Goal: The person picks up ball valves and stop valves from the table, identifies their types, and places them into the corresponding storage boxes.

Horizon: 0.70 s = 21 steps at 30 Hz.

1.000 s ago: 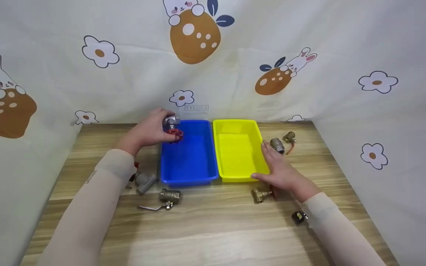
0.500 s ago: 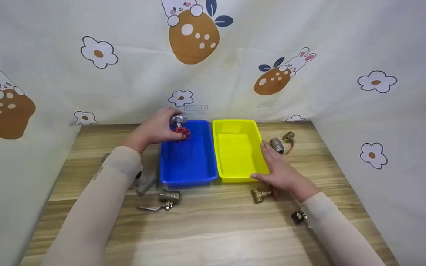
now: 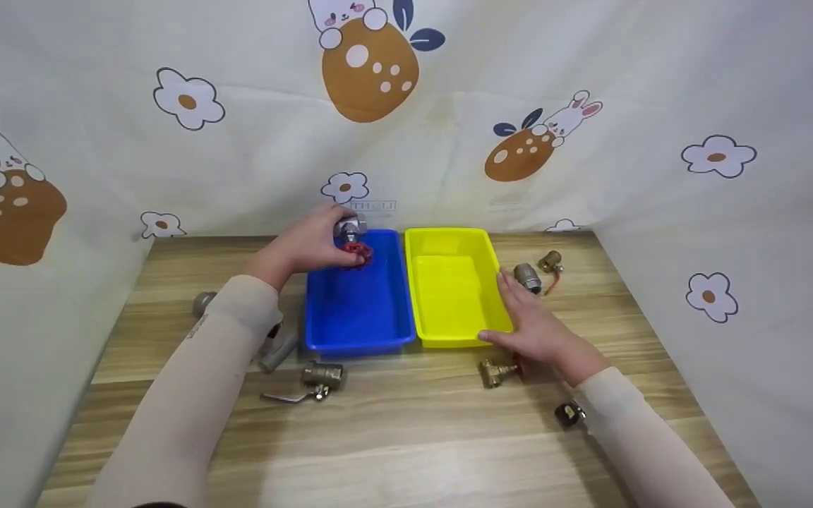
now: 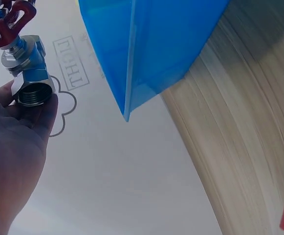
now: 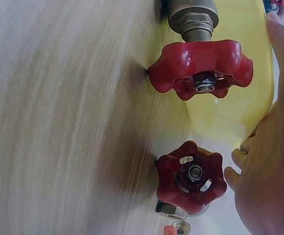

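My left hand (image 3: 308,240) grips a silver gate valve (image 3: 351,226) with a red handwheel, held above the far left part of the blue bin (image 3: 360,310). In the left wrist view, the valve's threaded opening (image 4: 35,94) faces the camera and the fingers lie round its body. My right hand (image 3: 537,328) rests against the right side of the yellow bin (image 3: 452,296), its thumb at the near rim and its fingers extended along the right rim. Beside that hand, the right wrist view shows a brass-coloured valve's red handwheel (image 5: 200,68) and a second red handwheel (image 5: 191,176).
Near the blue bin's front lies a brass ball valve (image 3: 322,375) with a lever. A grey valve (image 3: 279,353) is partly behind the left sleeve. A brass gate valve (image 3: 495,372), a black-handled piece (image 3: 568,415) and a small brass valve (image 3: 551,261) lie on the right.
My left hand has carried the gate valve rightward, from the blue bin's left edge to over its inside. The right hand stays in place at the yellow bin.
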Motion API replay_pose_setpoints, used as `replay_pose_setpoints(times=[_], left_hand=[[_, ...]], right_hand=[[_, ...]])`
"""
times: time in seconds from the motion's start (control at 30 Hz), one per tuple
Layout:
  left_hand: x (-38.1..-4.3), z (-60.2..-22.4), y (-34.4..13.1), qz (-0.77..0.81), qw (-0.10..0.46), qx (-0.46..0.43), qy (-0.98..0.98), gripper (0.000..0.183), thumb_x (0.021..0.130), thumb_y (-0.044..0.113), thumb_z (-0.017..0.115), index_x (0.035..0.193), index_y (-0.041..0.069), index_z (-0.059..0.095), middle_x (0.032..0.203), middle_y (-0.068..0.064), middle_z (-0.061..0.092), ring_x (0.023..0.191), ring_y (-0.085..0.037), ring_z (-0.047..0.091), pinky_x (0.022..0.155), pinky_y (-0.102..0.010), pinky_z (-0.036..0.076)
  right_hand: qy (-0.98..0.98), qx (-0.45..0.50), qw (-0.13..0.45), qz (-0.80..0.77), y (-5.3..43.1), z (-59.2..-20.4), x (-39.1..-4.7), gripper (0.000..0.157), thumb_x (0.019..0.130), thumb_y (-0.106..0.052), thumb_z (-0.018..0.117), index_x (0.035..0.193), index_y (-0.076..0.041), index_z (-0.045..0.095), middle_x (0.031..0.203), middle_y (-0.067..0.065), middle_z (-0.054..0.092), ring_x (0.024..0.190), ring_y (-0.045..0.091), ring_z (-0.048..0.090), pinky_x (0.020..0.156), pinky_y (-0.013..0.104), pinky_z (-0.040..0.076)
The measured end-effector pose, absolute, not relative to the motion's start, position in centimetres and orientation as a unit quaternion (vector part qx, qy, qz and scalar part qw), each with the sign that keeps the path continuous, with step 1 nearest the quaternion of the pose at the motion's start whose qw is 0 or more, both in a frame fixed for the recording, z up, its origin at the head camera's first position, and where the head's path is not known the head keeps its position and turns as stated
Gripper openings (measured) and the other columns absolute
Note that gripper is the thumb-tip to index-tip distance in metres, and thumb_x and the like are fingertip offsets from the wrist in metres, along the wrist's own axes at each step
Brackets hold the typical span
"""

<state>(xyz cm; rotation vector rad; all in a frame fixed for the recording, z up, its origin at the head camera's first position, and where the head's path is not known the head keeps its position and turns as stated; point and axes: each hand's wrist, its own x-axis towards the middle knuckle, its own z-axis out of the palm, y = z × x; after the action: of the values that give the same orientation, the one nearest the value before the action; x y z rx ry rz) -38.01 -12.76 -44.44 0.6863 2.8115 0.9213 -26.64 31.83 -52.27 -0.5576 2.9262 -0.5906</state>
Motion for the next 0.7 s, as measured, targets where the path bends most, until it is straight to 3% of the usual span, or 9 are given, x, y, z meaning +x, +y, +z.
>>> replay_pose_setpoints(times=[0.7], left_hand=[[-38.3,-43.5,-10.5,0.28,0.097,0.234,0.926,0.095,0.092,0.051,0.084,0.167,0.01,0.043,0.163,-0.015,0.047,0.146,-0.039,0.05,0.118,-0.067,0.047]], right_hand=[[0.962,-0.186,0.051,-0.191,31.9,-52.4,-26.6,0.125,0.096,-0.079,0.067,0.178,-0.007,0.005,0.184,0.02,0.006,0.168,0.044,0.012,0.133,0.063,0.017]])
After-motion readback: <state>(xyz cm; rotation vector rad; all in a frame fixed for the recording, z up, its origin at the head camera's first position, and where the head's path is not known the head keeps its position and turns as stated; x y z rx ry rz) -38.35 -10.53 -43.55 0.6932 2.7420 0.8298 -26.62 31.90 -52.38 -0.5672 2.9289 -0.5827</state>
